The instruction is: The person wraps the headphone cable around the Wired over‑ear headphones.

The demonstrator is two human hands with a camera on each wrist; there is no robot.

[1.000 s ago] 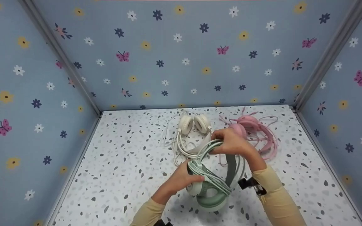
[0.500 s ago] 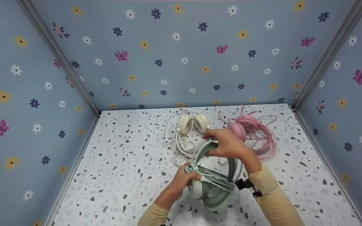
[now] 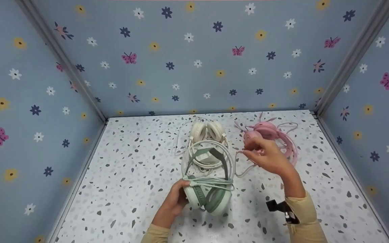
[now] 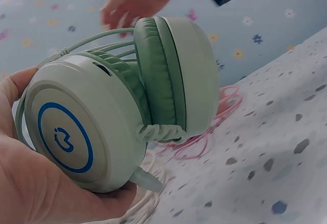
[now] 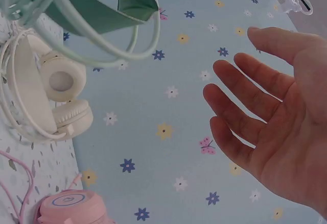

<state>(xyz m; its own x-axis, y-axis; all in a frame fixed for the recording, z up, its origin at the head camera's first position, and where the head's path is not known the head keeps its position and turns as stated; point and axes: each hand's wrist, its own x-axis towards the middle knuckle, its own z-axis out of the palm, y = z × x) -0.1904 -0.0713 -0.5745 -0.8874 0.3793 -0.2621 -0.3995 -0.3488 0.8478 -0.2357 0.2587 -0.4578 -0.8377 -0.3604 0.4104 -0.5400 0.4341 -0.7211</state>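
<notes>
My left hand [image 3: 175, 199] grips the left ear cup of the green headphones [image 3: 198, 195], its thumb near the cable [image 3: 211, 182] wound across the cups. The headband arches away from me, over the white headphones in the head view. In the left wrist view, the palm and fingers cradle the round cup [image 4: 66, 137] with its blue ring, and a short cable end [image 4: 148, 179] sticks out by the fingertips. To the right, my right hand [image 3: 269, 156] hovers with bent, spread fingers and holds nothing; in the right wrist view its palm [image 5: 291, 147] shows bare.
White headphones [image 3: 198, 132] lie behind the green pair on the speckled table [image 3: 133, 168]. Pink headphones [image 3: 266, 129] with loose cables rest at the back right, partly behind my right hand. Flower-patterned panels [image 3: 194, 67] stand at the back and both sides.
My right hand has let go of the green headphones' headband and moved right. The left hand has shifted left, turning the headphones so the headband points away and both cups face down toward me.
</notes>
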